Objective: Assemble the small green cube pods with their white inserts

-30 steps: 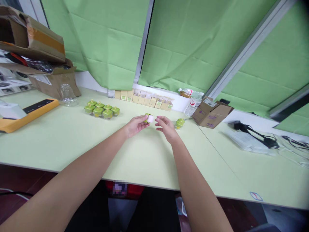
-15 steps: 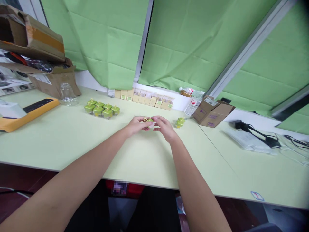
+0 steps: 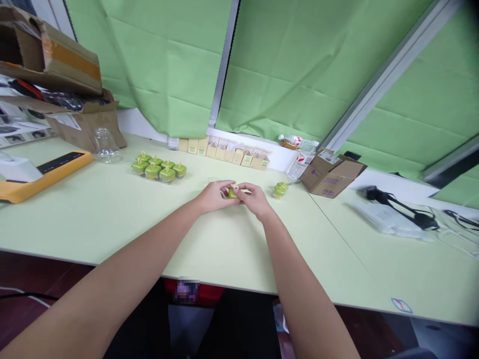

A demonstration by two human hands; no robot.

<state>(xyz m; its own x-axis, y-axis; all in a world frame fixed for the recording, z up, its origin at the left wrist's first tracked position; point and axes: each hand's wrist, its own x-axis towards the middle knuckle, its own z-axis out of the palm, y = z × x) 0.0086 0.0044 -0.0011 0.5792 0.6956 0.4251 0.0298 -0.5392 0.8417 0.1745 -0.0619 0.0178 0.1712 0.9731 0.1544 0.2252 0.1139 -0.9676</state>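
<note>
Pinching a small green container [image 3: 232, 193], partly hidden by fingers, the left hand [image 3: 212, 197] and right hand [image 3: 256, 199] meet over the tabletop [image 3: 224, 249], between clustered green-lidded tubs [image 3: 153, 172] and a cardboard box [image 3: 329, 178].

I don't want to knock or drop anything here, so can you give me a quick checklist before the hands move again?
1. Green piece in hand: ok, the left hand and right hand are both at it.
2. One hand free: not ok, both are occupied.
3. Green piece fully closed: cannot tell, fingers hide much of it.
4. Green-lidded containers on the left clear of the hands: ok, grouped upright and apart.
5. Green-topped cluster untouched: ok, it stands just beyond the right hand.
</note>
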